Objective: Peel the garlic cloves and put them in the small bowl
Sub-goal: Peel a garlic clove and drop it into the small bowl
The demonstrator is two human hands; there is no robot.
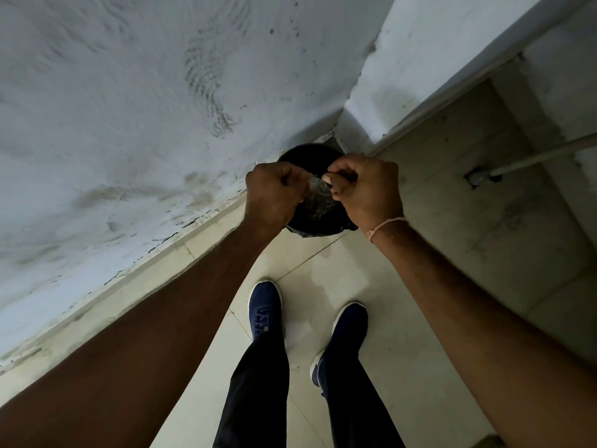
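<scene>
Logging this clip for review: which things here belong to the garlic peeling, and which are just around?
Job: left hand and right hand, both pinching a thin clear scrap, possibly garlic skin, above a black bucket.

Around: hose, blue shoes, wrist thread, wall, tiled floor.

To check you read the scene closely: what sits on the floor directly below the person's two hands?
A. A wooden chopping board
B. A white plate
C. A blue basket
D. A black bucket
D: a round black bucket stands on the tiled floor by the wall, under the left hand and right hand.
</scene>
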